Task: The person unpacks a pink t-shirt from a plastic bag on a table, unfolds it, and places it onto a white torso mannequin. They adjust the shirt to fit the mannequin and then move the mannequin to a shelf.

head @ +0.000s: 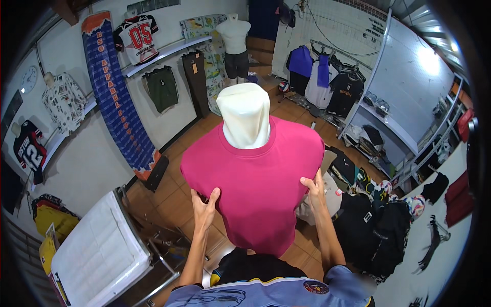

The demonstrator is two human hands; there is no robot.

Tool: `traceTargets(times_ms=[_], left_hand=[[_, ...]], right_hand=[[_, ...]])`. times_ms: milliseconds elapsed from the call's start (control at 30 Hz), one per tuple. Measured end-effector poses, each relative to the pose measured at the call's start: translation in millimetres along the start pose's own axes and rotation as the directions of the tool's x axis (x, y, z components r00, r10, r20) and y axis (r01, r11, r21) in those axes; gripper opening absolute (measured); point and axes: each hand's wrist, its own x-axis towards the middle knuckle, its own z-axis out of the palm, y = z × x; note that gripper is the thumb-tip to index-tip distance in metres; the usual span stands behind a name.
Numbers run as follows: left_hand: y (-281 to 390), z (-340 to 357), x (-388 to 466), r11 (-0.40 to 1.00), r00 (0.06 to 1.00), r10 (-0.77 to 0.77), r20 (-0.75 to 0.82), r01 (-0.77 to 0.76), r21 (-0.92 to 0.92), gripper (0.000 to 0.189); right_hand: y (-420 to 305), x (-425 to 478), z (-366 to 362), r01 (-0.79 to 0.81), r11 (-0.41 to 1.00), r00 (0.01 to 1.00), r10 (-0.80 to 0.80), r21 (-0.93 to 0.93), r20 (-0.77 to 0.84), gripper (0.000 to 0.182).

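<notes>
A magenta crew-neck T-shirt covers a white mannequin torso that stands upright right in front of me. The mannequin's neck rises through the collar, and the cloth lies mostly smooth over its chest. At the shirt's left side, below the shoulder, my left hand pinches the fabric, thumb in front. My right hand grips the opposite side a little higher, its thumb also on the front. The fingers behind the cloth are partly hidden. The shirt's lower hem hangs close to my own clothing.
Beside my left arm stands a white padded board on a metal frame. Clothes and black bags are heaped at right. Shirts hang from a rack behind. A tall printed banner leans at the left wall; another mannequin stands farther back.
</notes>
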Motion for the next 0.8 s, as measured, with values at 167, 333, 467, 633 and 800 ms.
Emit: traceTargets(times_ms=[167,333,467,633,800], left_hand=[[-23,7,80,0.999,0.997,-0.033,-0.064,0.030,-0.043,0.078],[-40,3,149,0.999,0.995,-0.035,-0.089,0.035,-0.002,0.073],[-50,3,194,1.000,0.992,-0.016,-0.123,0.019,0.024,0.076],[-68,-1,268,0.999,0.991,0.010,-0.132,-0.005,0.038,0.082],[-93,6,352,0.998,0.987,0.017,-0.159,-0.006,0.070,0.081]], right_hand=[[38,76,29,-0.019,1.000,0.999,0.020,0.009,-0.043,0.089],[81,142,47,-0.048,0.992,0.997,0.055,0.117,-0.055,0.083],[129,194,50,-0.103,0.980,0.991,0.116,0.171,-0.064,0.078],[156,268,84,-0.124,0.978,0.988,0.137,0.167,-0.071,0.077],[183,356,107,-0.092,0.986,0.996,0.094,0.138,-0.008,0.075]])
